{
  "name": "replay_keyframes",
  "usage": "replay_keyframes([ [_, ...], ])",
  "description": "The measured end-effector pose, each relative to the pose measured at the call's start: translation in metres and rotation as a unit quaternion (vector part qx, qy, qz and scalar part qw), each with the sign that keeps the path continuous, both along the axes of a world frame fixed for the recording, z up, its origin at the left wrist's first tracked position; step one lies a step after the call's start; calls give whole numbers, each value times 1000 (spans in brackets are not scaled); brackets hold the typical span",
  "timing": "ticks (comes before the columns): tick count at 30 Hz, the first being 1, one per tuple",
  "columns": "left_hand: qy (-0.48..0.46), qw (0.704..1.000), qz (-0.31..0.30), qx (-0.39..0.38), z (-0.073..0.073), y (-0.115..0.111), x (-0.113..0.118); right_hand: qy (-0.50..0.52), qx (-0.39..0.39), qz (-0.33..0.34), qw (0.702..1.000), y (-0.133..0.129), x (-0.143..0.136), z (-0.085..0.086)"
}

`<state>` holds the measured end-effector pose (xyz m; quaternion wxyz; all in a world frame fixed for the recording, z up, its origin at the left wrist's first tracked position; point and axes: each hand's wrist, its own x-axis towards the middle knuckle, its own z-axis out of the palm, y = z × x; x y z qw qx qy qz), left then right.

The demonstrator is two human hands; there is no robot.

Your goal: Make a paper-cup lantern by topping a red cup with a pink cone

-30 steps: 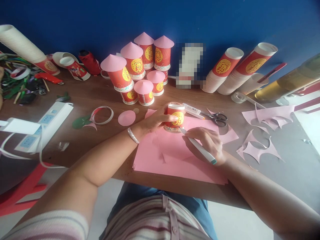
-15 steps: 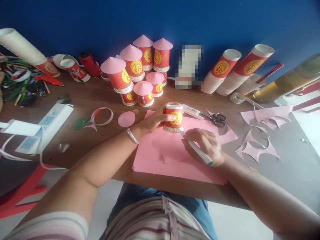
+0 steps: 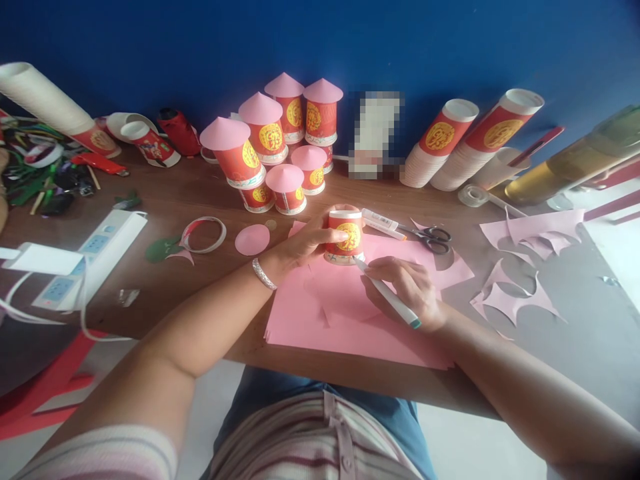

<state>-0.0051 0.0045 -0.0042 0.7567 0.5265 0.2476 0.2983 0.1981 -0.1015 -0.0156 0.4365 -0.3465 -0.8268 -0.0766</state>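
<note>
My left hand (image 3: 313,243) is wrapped round a red paper cup (image 3: 349,241) with a gold emblem, turned upside down above the pink paper sheets (image 3: 305,320). Its thumb lies across the cup's front. Between the fingers of my right hand (image 3: 407,288) is a white marker (image 3: 393,301) with a green end. The marker's tip meets the white band at the cup's lower edge, where green marks show. Behind stand several red cups topped with pink paper cones, such as this one (image 3: 284,188).
Scissors (image 3: 434,239) and a white marker with an orange end (image 3: 383,223) lie past the sheets. Paper scraps (image 3: 520,300) and stacked cups (image 3: 440,143) are at right. Left are a pink disc (image 3: 253,240), a cut cup ring (image 3: 204,235) and a power strip (image 3: 90,257).
The marker has tilted slightly in my right hand, its tip staying at the cup's lower band. My left hand keeps its hold on the cup. The view has shifted a little.
</note>
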Motion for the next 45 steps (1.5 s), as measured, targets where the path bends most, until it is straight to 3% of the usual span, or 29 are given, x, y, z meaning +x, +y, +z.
replay_keyframes([
  [8, -28, 999, -18, -11, -7, 6, 2, 0, -2, 2, 1000, 2, 1, -1],
  [16, -24, 1000, -16, -5, -4, 4, 2, -13, -5, -11, 1000, 2, 1, -3],
  [27, -41, 998, -36, 7, -17, 12, 4, -10, -2, -2, 1000, -1, 1, -1],
  [39, -28, 999, -3, -21, -3, 1, 4, -21, 3, -13, 1000, 1, 0, -4],
  [45, -15, 1000, -15, -11, -6, 5, 3, -22, 4, -13, 1000, 0, 1, -1],
])
